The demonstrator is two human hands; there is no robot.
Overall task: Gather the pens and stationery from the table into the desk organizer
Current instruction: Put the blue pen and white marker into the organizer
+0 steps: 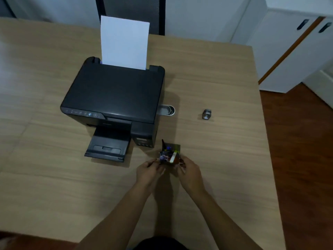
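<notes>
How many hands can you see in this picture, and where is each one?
2. The left hand is at the left side of the desk organizer; the right hand is at its right side. Both are near the table's front, by the printer.

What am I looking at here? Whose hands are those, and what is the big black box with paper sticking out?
There is one picture, taken by a camera worn on a person's head, so you look down just as they do. The two arms belong to that person. On the wooden table stands a black printer with a white sheet of paper standing up in its back. Close to the person is a small desk organizer, a little box already stuffed with pens. The left hand and the right hand are at its two sides; the picture is too blurry to show whether they grip it. Farther right lies a small silver thing, too small to name.
</notes>
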